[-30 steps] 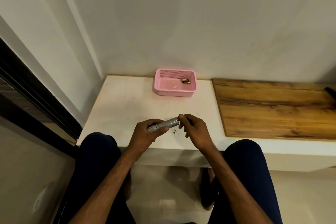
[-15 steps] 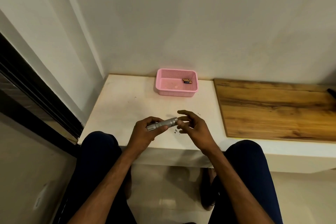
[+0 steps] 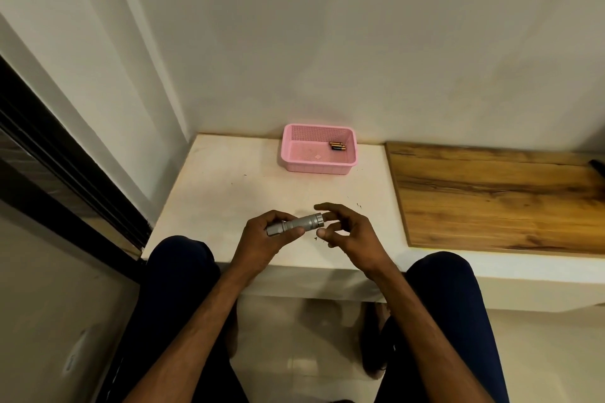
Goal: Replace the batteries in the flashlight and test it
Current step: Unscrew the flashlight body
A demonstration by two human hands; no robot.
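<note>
Partly out of sight, flashlight [image 3: 302, 222] within left hand [image 3: 262, 240].

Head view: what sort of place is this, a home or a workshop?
Probably a plain corner of a home, not a workshop: a white ledge against bare painted walls, a wooden board beside it, and a pink basket holding batteries.

Illumination: soft, warm, moderately dim indoor light; source out of view. The wall [image 3: 360, 42] is evenly lit. The left hand [image 3: 258, 239] and right hand [image 3: 355, 232] cast only a faint, diffuse shadow on the desk [image 3: 212, 193]. The flashlight [image 3: 296, 223] shows a dull highlight along its metal body. Space beneath the desk is dark. Wide-angle distortion slants straight lines near the left edge. Fine detail is slightly soft
</note>
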